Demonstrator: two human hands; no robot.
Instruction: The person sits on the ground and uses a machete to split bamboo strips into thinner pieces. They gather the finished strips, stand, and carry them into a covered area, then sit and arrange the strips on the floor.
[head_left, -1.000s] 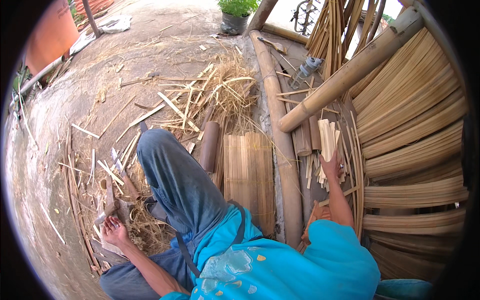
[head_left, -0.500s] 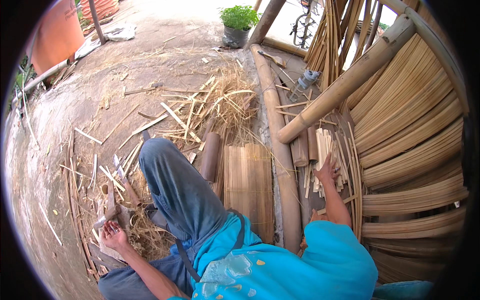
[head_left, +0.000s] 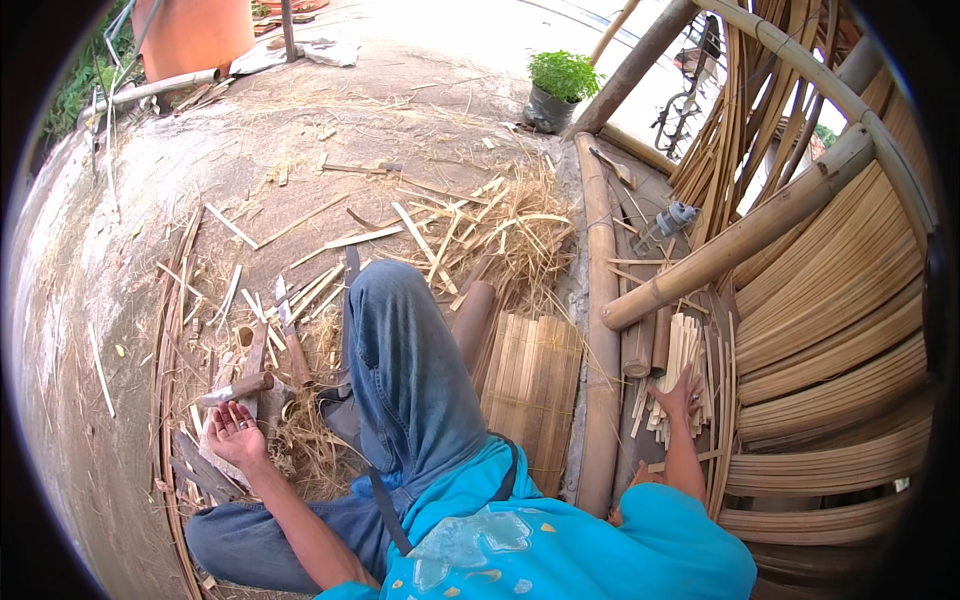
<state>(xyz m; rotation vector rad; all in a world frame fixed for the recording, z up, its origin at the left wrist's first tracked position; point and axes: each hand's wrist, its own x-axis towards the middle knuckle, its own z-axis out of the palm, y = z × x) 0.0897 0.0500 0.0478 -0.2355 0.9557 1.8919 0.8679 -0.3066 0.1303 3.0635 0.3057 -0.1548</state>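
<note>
My left hand [head_left: 238, 435] rests palm up with its fingers stretched out and nothing in it. Just beyond its fingertips lies a short-bladed knife with a wooden handle [head_left: 248, 386]. On the right, my right hand [head_left: 680, 396] reaches down onto a pile of pale split-bamboo strips [head_left: 686, 345], its fingers spread over them. The fingertips touch the strips; no strip is lifted. A longer blade with a wooden handle [head_left: 296, 355] lies among shavings left of my raised knee.
Tied slats [head_left: 532, 385] lie beside a long bamboo pole [head_left: 601, 400]. A slanting bamboo rail [head_left: 740, 235] crosses above the strip pile. Curved bamboo slats [head_left: 830, 390] wall the right side. Shavings [head_left: 530, 220], a clear bottle [head_left: 664, 228] and a potted plant [head_left: 556, 90] stand or lie farther off.
The view has turned left, so the scene sits farther right. My right hand stays at the strip pile, slightly nearer its close end. My left hand remains palm up near the short knife.
</note>
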